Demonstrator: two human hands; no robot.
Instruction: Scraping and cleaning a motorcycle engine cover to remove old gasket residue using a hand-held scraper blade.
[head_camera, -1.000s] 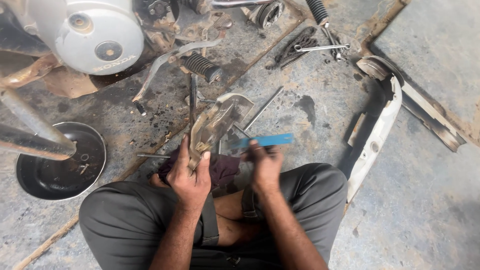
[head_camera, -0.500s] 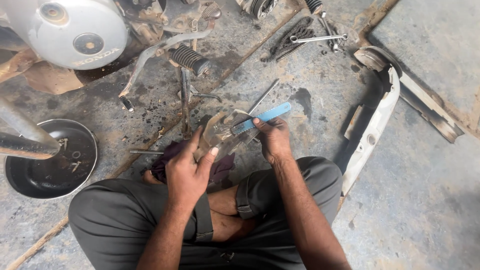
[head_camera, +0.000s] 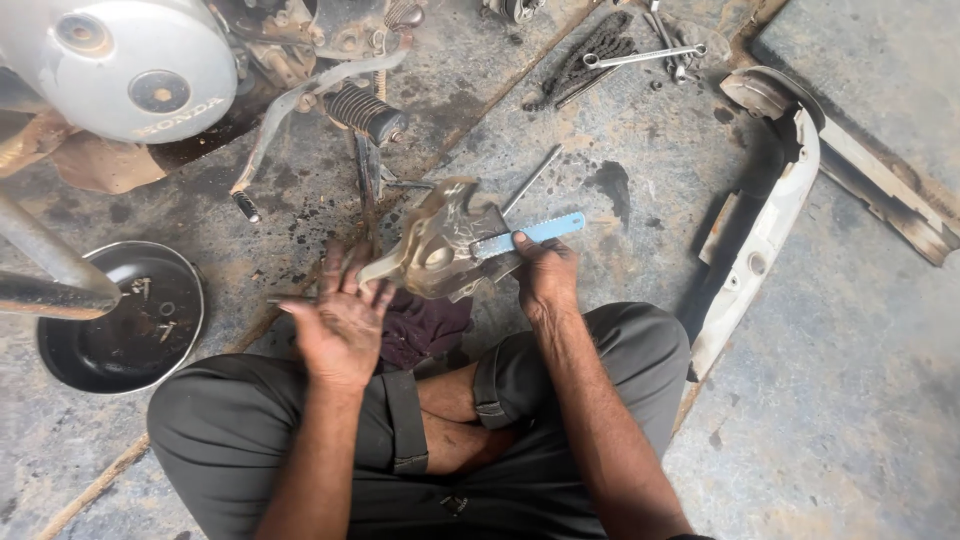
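I sit cross-legged on a stained concrete floor. My left hand is spread palm up, its fingertips under the lower edge of a dull metal engine cover part. My right hand grips a short blue hacksaw blade and presses its toothed end against the right side of that part. A dark maroon rag lies under the part, against my leg.
A silver motorcycle engine casing with a footpeg and kick lever stands at the top left. A black round pan holding small bolts sits left. Spanners and a chain lie at the top. A long white plastic guard lies right.
The metal part has tipped and moved to the right. My left hand has opened out flat beneath it. My right hand has brought the blue blade onto the part.
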